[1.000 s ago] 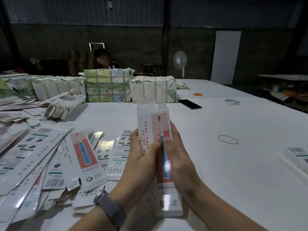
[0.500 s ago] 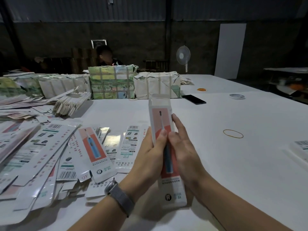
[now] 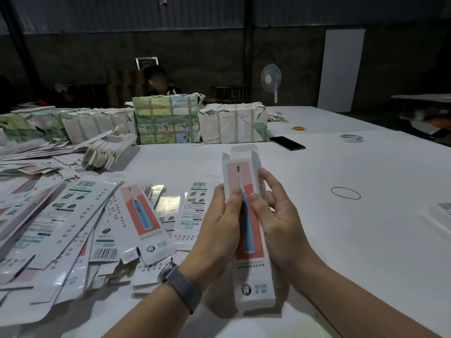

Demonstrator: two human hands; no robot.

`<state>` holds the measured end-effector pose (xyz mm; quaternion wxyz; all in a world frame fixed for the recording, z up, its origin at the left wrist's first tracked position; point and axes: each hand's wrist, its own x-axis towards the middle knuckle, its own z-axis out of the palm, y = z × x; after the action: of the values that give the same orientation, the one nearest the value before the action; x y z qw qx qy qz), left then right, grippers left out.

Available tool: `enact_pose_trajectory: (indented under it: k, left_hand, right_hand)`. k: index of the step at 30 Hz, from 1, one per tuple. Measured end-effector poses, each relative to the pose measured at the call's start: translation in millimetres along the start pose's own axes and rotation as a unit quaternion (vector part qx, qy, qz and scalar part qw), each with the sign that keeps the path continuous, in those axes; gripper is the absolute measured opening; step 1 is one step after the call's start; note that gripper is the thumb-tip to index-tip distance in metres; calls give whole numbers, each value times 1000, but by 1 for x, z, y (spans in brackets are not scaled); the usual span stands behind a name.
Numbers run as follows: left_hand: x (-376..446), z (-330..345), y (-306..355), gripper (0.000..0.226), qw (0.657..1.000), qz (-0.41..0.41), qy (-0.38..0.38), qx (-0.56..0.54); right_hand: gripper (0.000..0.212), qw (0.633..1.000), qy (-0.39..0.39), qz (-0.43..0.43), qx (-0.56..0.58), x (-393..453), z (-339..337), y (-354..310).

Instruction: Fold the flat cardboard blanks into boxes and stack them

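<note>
A long white toothbrush box (image 3: 252, 272) with a pink and red front stands nearly upright over the table, its top flaps open. My left hand (image 3: 217, 230) grips its left edge, thumb on the printed face. My right hand (image 3: 280, 220) holds the right edge, thumb on the face and fingers wrapped behind. A heap of flat blanks (image 3: 73, 228) of the same print lies on the table to the left.
Wrapped bundles (image 3: 168, 120) and a fanned stack of blanks (image 3: 107, 152) sit at the back left. On the white table (image 3: 341, 240) lie a rubber band (image 3: 345, 192), a black phone (image 3: 287, 143), a tape roll (image 3: 351, 138). A folded box (image 3: 441, 215) lies at the right edge. A person sits behind the bundles.
The blank has been squared up from a partly flattened sleeve into a box shape. Both hands have shifted slightly along it, and the top flaps now stand open.
</note>
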<state>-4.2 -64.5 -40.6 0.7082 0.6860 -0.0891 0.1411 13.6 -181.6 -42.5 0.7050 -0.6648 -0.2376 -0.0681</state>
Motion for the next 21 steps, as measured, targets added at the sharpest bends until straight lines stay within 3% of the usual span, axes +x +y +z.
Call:
enact_pose_trajectory:
  k: [7, 15, 21]
  left_hand:
    - [-1, -2, 5, 43, 999, 21, 18, -21]
    - [-1, -5, 9, 33, 999, 21, 34, -14]
    - [0, -9, 10, 23, 999, 37, 21, 11]
  right_hand:
    - [44, 999, -30, 28, 22, 4, -3, -3]
    - [42, 996, -43, 62, 46, 5, -3, -4]
    - [41, 998, -37, 35, 25, 7, -4, -3]
